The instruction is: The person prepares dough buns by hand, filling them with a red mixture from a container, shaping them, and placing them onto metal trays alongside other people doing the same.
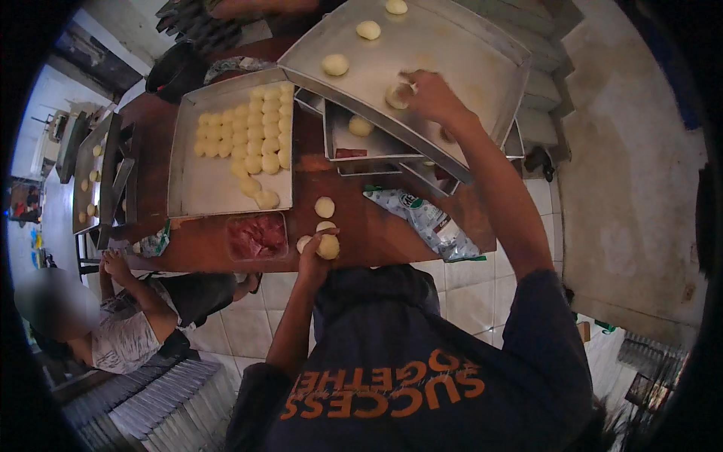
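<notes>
The step in hand appears to be spacing dough out on the upper metal tray (471, 68): the right hand (435, 98) has its fingers at a round dough ball (395, 96) there, though I cannot tell whether they grip it or are loose. The left hand (312, 264) grasps another ball (329, 247) at the near edge of the table (147, 177), close to a loose piece (324, 207). The next move probably calls for lifting the right fingers clear without denting the soft dough, then bringing the left hand's ball to a bare patch.
</notes>
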Demonstrator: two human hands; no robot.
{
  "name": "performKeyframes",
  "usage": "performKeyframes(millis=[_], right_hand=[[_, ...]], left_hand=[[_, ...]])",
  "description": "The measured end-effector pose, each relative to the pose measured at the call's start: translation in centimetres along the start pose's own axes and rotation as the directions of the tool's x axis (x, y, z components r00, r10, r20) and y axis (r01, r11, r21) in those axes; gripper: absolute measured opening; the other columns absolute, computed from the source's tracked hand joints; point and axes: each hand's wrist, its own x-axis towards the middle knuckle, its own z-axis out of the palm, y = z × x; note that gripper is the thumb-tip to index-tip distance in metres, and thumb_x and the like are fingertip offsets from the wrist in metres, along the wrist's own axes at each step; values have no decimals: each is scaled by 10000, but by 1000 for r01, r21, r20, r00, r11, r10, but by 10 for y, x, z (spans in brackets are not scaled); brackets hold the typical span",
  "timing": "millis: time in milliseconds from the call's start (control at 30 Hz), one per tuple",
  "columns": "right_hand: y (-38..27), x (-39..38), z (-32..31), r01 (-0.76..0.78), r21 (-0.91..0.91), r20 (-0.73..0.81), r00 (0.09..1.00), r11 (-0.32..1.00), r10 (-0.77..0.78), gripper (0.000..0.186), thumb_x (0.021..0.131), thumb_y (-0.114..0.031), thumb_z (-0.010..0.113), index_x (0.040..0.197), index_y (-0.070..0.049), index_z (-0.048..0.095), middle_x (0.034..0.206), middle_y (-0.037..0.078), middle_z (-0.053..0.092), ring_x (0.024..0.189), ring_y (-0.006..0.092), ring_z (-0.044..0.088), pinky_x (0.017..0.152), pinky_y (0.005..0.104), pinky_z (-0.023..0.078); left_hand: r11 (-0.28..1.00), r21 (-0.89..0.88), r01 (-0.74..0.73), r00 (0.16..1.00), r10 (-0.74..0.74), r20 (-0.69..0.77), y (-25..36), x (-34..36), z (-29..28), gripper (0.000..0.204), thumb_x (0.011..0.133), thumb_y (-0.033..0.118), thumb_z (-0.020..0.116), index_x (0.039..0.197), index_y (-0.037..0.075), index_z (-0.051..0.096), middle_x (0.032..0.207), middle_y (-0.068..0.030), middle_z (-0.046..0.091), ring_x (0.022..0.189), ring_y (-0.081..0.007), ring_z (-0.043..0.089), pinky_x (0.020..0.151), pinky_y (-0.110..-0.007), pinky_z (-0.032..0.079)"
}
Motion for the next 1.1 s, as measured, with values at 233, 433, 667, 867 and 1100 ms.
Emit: performKeyframes(millis=[233, 433, 667, 867, 1100], right_hand=[[-19, 28, -8, -230, 407, 46, 972, 884, 232, 437, 823, -406, 489, 912, 5, 605, 941, 214, 599, 908, 359, 563, 808, 421, 426], [-17, 25, 9, -300, 392, 236, 946, 870, 221, 513, 845, -466, 456, 760, 26, 579, 730, 142, 581, 713, 245, 535, 681, 360, 429], [-49, -95, -49, -190, 809, 117, 979, 557, 165, 293, 828, -299, 576, 773, -12, 559, 695, 41, 536, 656, 142, 506, 611, 270, 412], [-37, -210, 2, -290, 878, 372, 914, 381, -162, 233, 846, -258, 569, 876, -27, 558, 810, 1, 530, 802, 78, 489, 694, 239, 402], [1, -253, 37, -493, 855, 519, 818, 164, -248, 220, 875, -249, 531, 933, -38, 547, 855, -13, 527, 782, 69, 469, 696, 219, 392]], left_hand=[[999, -10, -50, 997, 50, 66, 12, 3, -19, 380, 875, 370, 429, 1093, 66, 493, 888, -41, 553, 755, -135, 528, 594, -276, 429], [997, -36, -68, 984, 73, 160, 45, -7, 12, 390, 860, 326, 451, 1151, 66, 466, 1005, -47, 533, 814, -129, 515, 639, -254, 424], [777, 457, -434, 893, 304, 331, 113, -20, 74, 450, 796, 75, 555, 1223, 25, 420, 1091, -61, 485, 1009, -146, 479, 826, -283, 420], [291, 496, -818, 573, 339, 746, 171, 32, 250, 405, 741, 96, 637, 1114, 4, 510, 1020, -104, 566, 918, -160, 548, 814, -272, 441], [-340, 594, -729, 544, 239, 804, 114, 177, 379, 500, 689, 289, 678, 1094, 22, 556, 1006, -191, 565, 962, -291, 552, 883, -330, 415]])
